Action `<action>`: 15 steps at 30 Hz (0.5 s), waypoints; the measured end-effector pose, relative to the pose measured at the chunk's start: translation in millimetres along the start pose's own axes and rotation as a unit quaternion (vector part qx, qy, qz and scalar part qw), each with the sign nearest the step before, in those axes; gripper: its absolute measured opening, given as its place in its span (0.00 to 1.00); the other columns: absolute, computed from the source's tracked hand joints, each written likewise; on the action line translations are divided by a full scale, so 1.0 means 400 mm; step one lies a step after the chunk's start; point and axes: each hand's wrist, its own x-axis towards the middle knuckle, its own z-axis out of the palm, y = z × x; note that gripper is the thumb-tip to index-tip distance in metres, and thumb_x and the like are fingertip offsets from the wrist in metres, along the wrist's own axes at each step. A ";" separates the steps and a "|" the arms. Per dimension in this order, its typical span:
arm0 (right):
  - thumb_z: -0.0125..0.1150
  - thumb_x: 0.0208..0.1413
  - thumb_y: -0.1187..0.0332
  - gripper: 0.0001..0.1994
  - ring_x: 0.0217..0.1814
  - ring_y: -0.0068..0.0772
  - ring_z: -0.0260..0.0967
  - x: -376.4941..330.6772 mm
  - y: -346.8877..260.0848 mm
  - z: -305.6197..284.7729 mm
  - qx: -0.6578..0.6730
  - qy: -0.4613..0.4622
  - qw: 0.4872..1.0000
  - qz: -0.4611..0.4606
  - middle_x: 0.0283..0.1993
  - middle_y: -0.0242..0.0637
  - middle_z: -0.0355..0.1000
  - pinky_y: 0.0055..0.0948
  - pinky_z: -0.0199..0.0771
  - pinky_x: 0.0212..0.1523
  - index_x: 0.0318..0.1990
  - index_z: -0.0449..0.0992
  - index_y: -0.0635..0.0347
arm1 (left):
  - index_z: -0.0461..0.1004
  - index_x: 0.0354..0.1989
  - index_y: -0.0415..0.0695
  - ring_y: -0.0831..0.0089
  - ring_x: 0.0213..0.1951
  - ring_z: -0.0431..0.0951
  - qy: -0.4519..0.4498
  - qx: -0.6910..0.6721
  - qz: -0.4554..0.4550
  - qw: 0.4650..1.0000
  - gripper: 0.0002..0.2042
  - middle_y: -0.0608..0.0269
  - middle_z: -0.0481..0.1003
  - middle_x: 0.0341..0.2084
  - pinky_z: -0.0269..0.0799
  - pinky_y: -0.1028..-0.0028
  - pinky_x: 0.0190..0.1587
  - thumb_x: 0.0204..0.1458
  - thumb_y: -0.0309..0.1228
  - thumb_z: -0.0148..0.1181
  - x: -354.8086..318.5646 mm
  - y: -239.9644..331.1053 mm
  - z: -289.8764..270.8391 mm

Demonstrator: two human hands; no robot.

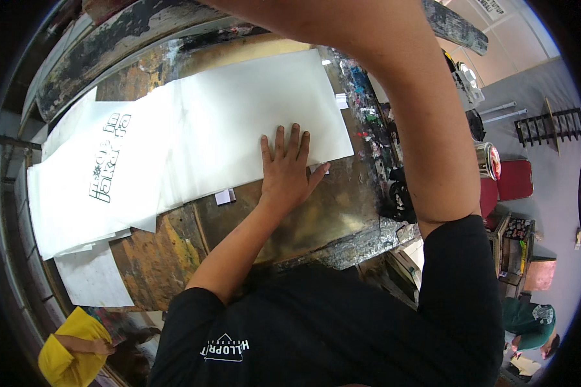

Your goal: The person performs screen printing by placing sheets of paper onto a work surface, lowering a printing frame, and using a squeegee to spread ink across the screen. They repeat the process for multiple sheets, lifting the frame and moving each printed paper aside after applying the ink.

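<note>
My left hand [286, 177] lies flat, its fingers stretched out, on the blank right part of a long white sheet [239, 109]. Small white tabs [225, 197] show at the sheet's edges, one of them by my left thumb. Black outlined lettering [112, 158] is printed on the left part, where more sheets are layered underneath. The sheet rests on a brown, paint-stained table [290, 226]. My right forearm [394, 58] reaches up across the sheet's far right side and leaves the picture at the top, so my right hand is out of sight.
Long, dark, paint-smeared bars [135, 45] run along the far side. On the right stand a metal can [487, 161], a red chair [515, 178] and a wooden shelf [515, 248]. A person in yellow [77, 348] is at lower left, another in green [526, 322] at lower right.
</note>
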 end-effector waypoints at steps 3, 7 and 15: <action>0.40 0.68 0.22 0.42 0.20 0.23 0.59 0.011 -0.016 -0.014 0.039 -0.065 0.995 0.065 0.19 0.26 0.63 0.27 0.65 0.23 0.21 0.71 0.53 | 0.67 0.76 0.42 0.39 0.80 0.52 0.011 -0.021 -0.009 1.000 0.41 0.45 0.58 0.79 0.39 0.33 0.79 0.66 0.63 0.54 0.002 0.013 -0.012; 0.43 0.68 0.24 0.41 0.21 0.23 0.59 -0.005 -0.044 0.032 -0.025 0.019 0.999 0.044 0.21 0.27 0.64 0.25 0.62 0.23 0.24 0.72 0.55 | 0.67 0.76 0.42 0.42 0.77 0.60 0.122 -0.002 -0.048 0.991 0.40 0.46 0.65 0.75 0.48 0.35 0.77 0.65 0.59 0.60 0.018 -0.007 -0.163; 0.66 0.63 0.47 0.23 0.49 0.50 0.73 -0.340 -0.051 0.224 -0.004 0.013 0.998 -0.057 0.44 0.45 0.76 0.49 0.69 0.53 0.52 0.79 0.56 | 0.63 0.74 0.27 0.62 0.51 0.85 0.191 -0.554 -0.209 0.783 0.47 0.48 0.83 0.50 0.82 0.66 0.55 0.46 0.30 0.85 -0.228 -0.187 -0.554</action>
